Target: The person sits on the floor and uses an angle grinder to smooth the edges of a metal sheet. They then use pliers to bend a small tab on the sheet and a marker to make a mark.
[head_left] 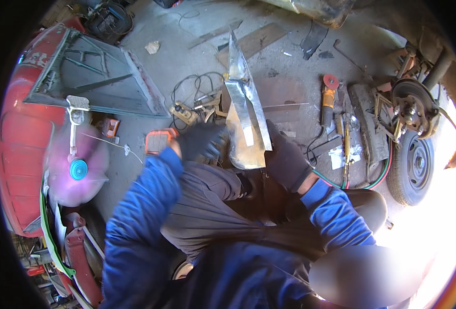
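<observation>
A bent sheet metal piece (248,147) stands tilted in front of me, silver with a brownish lower part and a long pointed far end. My right hand (288,160), in a dark glove, grips its right edge near the bottom; the fingertips are partly hidden behind the metal. On the other side my left hand (201,141), also gloved, is close to the left edge. Motion smears its fingers, so contact with the metal cannot be made out. An orange-edged case (159,140) lies just left of that hand.
An angle grinder (328,100) and a brass-coloured torch (347,141) with hoses lie right, near a wheel (414,167) and a brake disc (411,98). Left are a spinning fan (78,170), a dark panel (99,72) and red bodywork (27,149). Cables (186,85) and flat plates (256,44) lie beyond.
</observation>
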Tool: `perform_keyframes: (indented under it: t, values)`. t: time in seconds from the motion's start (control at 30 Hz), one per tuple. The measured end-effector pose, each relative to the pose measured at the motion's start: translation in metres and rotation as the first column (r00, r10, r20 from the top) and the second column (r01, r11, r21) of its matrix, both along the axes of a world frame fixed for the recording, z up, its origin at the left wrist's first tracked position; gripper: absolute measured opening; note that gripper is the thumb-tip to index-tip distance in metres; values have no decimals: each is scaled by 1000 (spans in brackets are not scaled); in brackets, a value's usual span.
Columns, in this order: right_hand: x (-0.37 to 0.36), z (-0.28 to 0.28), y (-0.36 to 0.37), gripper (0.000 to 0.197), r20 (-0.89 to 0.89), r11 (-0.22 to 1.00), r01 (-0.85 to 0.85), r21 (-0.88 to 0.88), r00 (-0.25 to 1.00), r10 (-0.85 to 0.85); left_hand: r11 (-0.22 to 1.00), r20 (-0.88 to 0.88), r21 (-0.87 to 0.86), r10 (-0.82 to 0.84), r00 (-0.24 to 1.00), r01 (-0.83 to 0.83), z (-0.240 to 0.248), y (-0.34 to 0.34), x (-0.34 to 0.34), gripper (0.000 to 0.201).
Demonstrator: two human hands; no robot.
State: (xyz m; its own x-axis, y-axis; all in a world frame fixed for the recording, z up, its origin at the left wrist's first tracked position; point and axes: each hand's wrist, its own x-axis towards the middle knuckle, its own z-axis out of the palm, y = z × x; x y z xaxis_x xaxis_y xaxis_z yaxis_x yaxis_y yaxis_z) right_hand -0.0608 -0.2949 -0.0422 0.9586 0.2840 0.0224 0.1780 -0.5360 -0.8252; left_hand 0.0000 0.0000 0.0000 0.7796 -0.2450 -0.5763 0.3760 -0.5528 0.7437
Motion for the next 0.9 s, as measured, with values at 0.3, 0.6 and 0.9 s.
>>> perform_keyframes:
  t: [0.3,0.6,0.9]
  values:
    - [9,-45,22,81,-189,1000,23,-2,982,-23,994,-304,43,-83,949,100,-23,18,73,59]
    - [19,-81,44,103,-255,987,-155,-50,957,137,932,-230,-340,49,972,-127,-74,-3,48,35]
    - [28,-99,54,94,-331,984,-84,155,934,132,952,-175,-301,5,985,-58,-77,1,57,32]
